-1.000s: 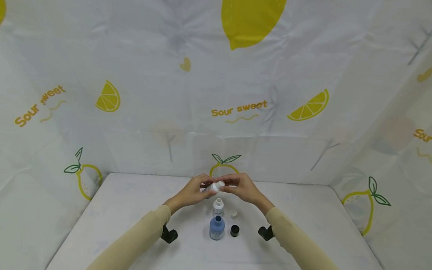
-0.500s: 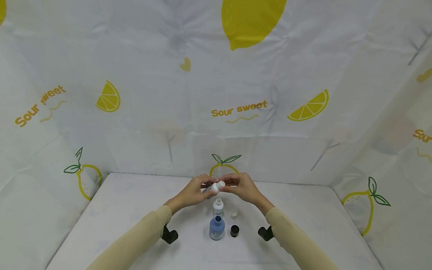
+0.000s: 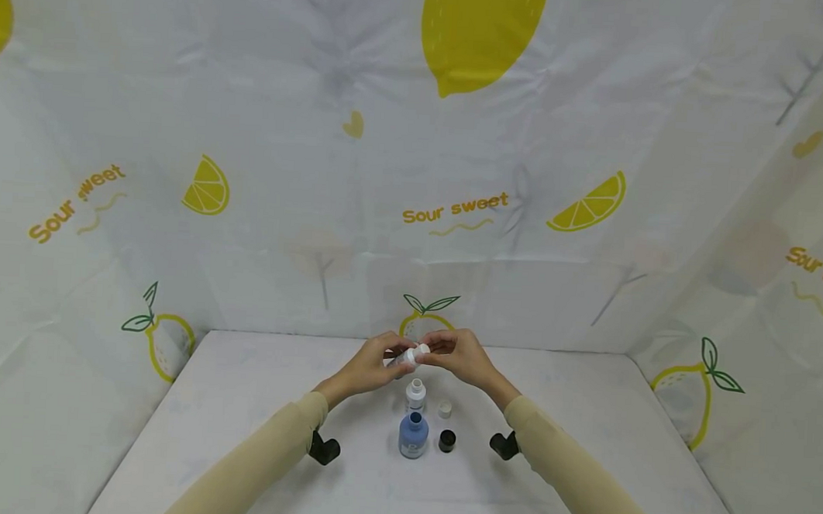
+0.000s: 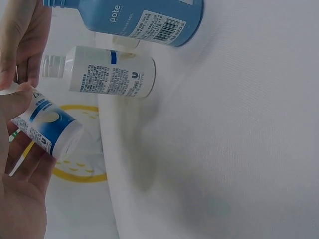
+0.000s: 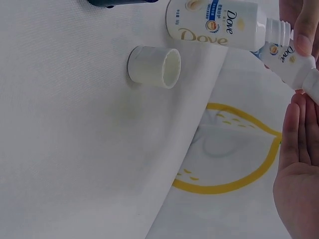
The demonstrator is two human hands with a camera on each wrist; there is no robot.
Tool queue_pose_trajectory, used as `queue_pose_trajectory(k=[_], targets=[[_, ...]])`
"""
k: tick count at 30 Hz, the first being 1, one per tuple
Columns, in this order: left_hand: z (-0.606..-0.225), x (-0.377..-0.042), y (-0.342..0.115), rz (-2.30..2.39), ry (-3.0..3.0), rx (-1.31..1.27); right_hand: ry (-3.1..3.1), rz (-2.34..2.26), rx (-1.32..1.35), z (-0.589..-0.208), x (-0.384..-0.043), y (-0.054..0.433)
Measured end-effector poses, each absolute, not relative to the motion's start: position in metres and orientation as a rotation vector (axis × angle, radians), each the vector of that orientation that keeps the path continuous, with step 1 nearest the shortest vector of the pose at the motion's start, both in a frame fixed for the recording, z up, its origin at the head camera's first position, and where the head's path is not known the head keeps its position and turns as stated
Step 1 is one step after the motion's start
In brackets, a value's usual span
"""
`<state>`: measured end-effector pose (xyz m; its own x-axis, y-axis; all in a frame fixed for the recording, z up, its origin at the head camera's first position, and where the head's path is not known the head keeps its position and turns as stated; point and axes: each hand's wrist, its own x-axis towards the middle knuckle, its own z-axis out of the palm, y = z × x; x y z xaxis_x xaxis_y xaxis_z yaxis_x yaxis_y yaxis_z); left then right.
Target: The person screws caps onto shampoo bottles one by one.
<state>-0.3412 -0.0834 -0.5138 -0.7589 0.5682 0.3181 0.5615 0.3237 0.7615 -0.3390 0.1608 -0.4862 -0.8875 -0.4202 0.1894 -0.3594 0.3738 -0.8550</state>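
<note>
My left hand [image 3: 371,363] grips a small white Dove bottle [image 4: 52,122], tilted in the air with its top toward my right hand. The thumb and fingers of my right hand [image 3: 465,358] pinch the white cap [image 3: 424,350] at the top of that bottle. How far the cap sits on the neck cannot be told. Below the hands, a second white Dove bottle [image 4: 112,72] stands uncapped on the table. Nearer the person is an uncapped blue bottle [image 3: 413,437]. A loose white cap [image 5: 152,67] and a black cap [image 3: 447,440] lie to their right.
The white-covered table [image 3: 250,404] meets a lemon-print cloth wall [image 3: 277,281] behind the hands, and cloth hangs at both sides. Black wrist cameras [image 3: 325,447] hang under the sleeves, close above the table.
My right fingers have shifted and curled slightly at the cap, which has moved a little to the right. My left hand and the standing bottles have stayed in place.
</note>
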Motion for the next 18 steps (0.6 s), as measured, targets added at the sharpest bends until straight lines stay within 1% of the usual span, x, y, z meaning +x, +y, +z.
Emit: queue_pose_trajectory(k=[18], targets=[[-0.5148,-0.3428,-0.0801,1.461,2.585,1.095,2.622,-1.546,-0.65,-0.4861,-0.3382,0.1594]])
